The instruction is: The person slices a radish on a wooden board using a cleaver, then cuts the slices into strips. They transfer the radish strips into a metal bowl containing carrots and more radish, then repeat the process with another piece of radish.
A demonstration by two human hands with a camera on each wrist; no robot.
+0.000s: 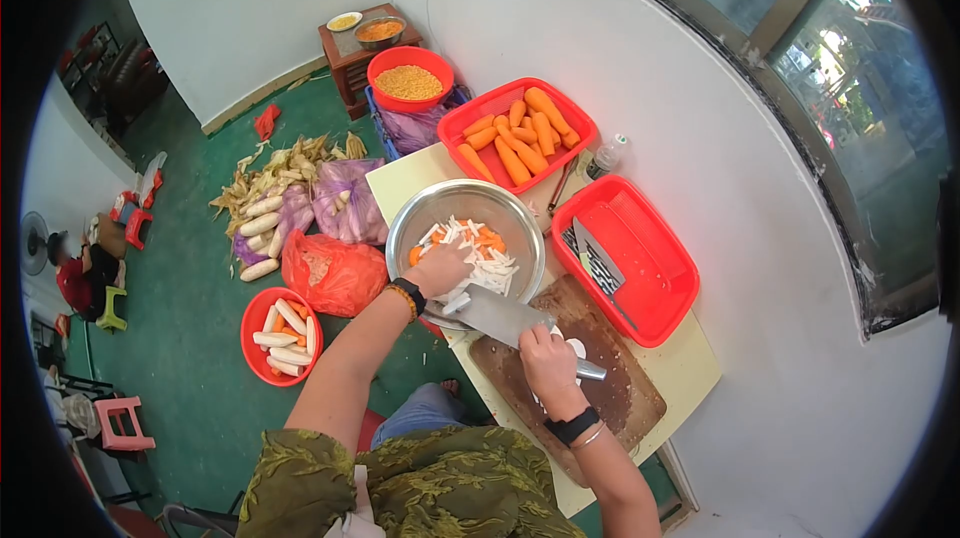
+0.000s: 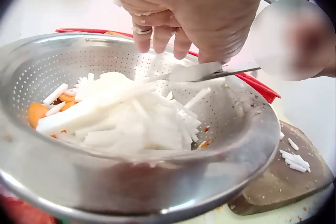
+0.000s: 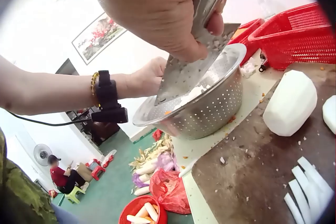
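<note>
White strips: a loose heap of cut pieces (image 2: 131,121) inside the steel colander (image 1: 515,228); orange carrot pieces (image 1: 492,239) lie among them; a few more pale pieces lie on the cleaver blade.
Colander: perforated, wide-rimmed, at the edge of the desk (image 1: 685,368), beside the cutting board (image 1: 620,403).
Cleaver: its broad blade (image 1: 497,315) slopes down over the colander's near side; the metal handle points away from the bowl.
Right hand: the hand (image 1: 550,368) grips the cleaver where handle and blade meet; this grip is closed round it; a dark band (image 1: 572,426) sits on the wrist.
Left hand: the hand (image 1: 443,271) is over the colander, beside the blade; the grip is relaxed, fingers bent loosely downward, a ring on one; whether the fingertips touch the blade is hard to tell.
Cutting board: brown and stained; a peeled white chunk (image 3: 290,103) rests on it, with some cut sticks (image 3: 310,192) near.
Red baskets: one (image 1: 670,268) beside the board holds a flat slotted tool (image 1: 597,263); another, farther along, holds whole carrots (image 1: 540,128); a small bottle (image 1: 608,156) stands near both.
Floor: a red basin (image 1: 247,333) of peeled white roots and carrots; a red plastic bag (image 1: 330,273) near it.
</note>
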